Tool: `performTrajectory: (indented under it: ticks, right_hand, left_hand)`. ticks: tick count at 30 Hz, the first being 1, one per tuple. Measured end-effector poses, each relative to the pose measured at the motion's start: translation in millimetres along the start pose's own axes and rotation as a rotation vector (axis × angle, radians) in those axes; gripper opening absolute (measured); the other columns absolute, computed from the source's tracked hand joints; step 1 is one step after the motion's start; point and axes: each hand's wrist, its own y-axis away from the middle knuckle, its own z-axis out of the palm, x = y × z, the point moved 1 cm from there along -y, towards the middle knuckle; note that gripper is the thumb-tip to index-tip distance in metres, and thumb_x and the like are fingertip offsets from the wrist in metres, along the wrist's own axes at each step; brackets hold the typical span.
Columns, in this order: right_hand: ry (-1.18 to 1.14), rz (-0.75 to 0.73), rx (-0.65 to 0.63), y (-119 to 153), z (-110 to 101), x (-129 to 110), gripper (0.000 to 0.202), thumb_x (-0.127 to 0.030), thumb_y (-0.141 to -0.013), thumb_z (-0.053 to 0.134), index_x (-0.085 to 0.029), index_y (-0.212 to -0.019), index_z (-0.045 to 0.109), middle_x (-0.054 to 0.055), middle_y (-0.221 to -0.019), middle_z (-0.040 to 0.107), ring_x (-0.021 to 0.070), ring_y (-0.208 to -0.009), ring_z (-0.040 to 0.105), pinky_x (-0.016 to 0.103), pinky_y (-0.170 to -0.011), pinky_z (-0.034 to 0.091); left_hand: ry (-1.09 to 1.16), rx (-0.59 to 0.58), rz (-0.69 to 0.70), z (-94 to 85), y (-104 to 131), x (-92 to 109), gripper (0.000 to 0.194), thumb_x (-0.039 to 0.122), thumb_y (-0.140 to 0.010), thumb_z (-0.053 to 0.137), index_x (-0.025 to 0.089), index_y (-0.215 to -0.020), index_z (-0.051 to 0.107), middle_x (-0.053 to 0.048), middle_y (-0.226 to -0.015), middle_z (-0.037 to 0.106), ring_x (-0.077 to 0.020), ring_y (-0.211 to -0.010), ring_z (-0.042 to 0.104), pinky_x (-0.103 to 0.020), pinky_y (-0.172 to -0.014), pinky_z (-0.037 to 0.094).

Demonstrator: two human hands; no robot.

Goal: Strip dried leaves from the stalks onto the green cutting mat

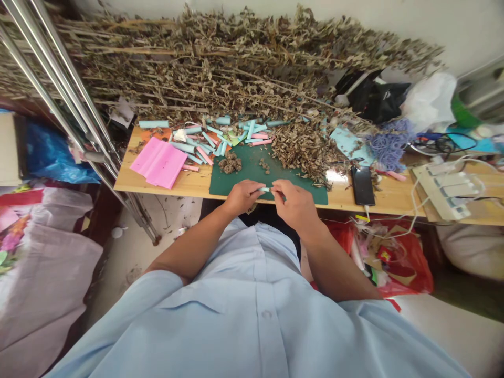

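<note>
A small light-blue paper roll (266, 189) is held between my two hands over the front edge of a green mat (252, 157). My left hand (244, 196) is closed on its left end. My right hand (293, 202) pinches the other end with thumb and fingers. Just beyond, a clump of crumbled dried leaf (230, 164) sits on the mat, with a smaller clump (264, 166) to its right. A larger heap of dried leaves (305, 147) covers the mat's right part. Several blue and pink paper rolls (205, 139) lie behind the mat's left side.
Folded pink paper sheets (159, 163) lie at the table's left. On the right are a phone (363, 185) with a cable, purple yarn (392, 139) and a power strip (443, 190). Dried leafy stalks (220, 63) line the back. Metal crutches (79, 94) lean at left.
</note>
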Motion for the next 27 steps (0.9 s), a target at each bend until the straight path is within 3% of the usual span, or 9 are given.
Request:
performTrajectory:
  ticks: [14, 21, 27]
  right_hand:
    - [0.107, -0.052, -0.011, -1, 6, 1, 0.019, -0.017, -0.094, 0.047, -0.022, -0.106, 0.061, 0.008, -0.088, 0.071, 0.0239, -0.083, 0.067, 0.034, -0.075, 0.050]
    - [-0.129, 0.041, 0.047, 3, -2, 6, 0.019, -0.023, -0.094, 0.053, -0.023, -0.110, 0.065, 0.007, -0.099, 0.073, 0.0213, -0.087, 0.068, 0.034, -0.078, 0.054]
    - [-0.185, -0.004, 0.044, 10, 2, 7, 0.018, -0.025, -0.095, 0.055, -0.024, -0.102, 0.071, 0.007, -0.097, 0.073, 0.0206, -0.090, 0.068, 0.034, -0.081, 0.054]
  left_hand:
    - [-0.014, -0.007, 0.030, 0.0, -1, 0, 0.023, 0.031, -0.094, 0.062, 0.020, -0.109, 0.075, -0.007, -0.103, 0.076, -0.0178, -0.093, 0.068, -0.033, -0.088, 0.051]
    - [0.030, 0.000, -0.034, -2.9, -1, 3, 0.022, 0.029, -0.092, 0.065, 0.021, -0.109, 0.075, -0.007, -0.103, 0.076, -0.0180, -0.095, 0.068, -0.032, -0.089, 0.053]
    - [0.073, 0.019, -0.047, -2.8, -2, 3, 0.021, 0.028, -0.090, 0.068, 0.019, -0.107, 0.076, -0.007, -0.103, 0.077, -0.0179, -0.095, 0.069, -0.032, -0.089, 0.053]
